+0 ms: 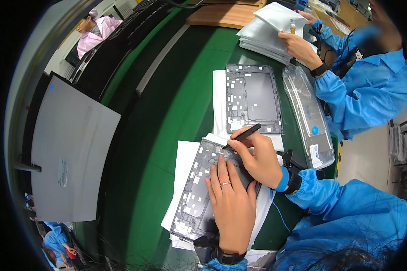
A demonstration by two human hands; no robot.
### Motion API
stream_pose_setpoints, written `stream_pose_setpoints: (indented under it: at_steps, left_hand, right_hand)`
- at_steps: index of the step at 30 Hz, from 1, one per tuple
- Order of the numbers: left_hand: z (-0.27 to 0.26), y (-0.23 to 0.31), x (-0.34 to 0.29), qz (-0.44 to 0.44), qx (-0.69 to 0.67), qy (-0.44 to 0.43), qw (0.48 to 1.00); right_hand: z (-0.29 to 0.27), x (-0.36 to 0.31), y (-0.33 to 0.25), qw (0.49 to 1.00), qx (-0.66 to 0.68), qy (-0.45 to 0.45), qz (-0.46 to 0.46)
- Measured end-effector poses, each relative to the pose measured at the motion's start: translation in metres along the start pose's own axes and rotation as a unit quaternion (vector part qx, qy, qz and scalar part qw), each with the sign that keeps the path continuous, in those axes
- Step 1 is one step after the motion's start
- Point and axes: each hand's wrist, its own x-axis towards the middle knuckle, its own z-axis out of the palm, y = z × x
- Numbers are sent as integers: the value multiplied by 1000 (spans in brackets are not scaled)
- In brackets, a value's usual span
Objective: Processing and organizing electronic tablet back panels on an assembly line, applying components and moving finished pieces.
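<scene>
Since the dark frame [204, 190] is a thin, flat panel, I'd bet it's light and fairly stiff, but easy to twist if you lift it by one corner. It's sitting at a slant on some white sheets [183, 156] on the green desk [160, 131], with a similar panel [263, 92] lying flat just beyond it. The left grip [233, 203] is laid out on top, fingers extended and slightly parted, not closed around anything, so it's basically a paperweight. The right grip [263, 159] is pinched closed on a black pen-like tool [249, 132], tip angled down at the far end of the frame; can't tell if it's actually touching or just above.

Handling-wise, the bare dark face looks like it'd be slippery and smudge easily, and the sheets underneath could let the whole thing slide, so a flat palm makes sense as an anchor. The little white patches [196, 179] scattered across it are probably the delicate bit, I'd keep fingertips off those. If I'm lifting it, I'd take both long edges around the middle and keep it level, no hard squeezing on that thin rim
</scene>
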Motion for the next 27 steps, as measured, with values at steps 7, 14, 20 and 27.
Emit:
stream_pose_setpoints:
  at_steps: [7, 14, 20, 27]
  left_hand:
    - [1, 2, -2, -3, 6, -5, 1000]
    - [-1, 7, 12, -5, 38, 24, 999]
    - [9, -3, 24, -8, 192, 51, 980]
    - [-71, -52, -27, -138, -35, 155, 978]
  right_hand:
    - [-2, -4, 2, 1000, -3, -13, 3]
    - [2, -2, 4, 1000, -6, 0, -13]
    - [6, -1, 6, 998, -1, 23, -55]
    - [-18, -2, 8, 996, 83, -15, -32]
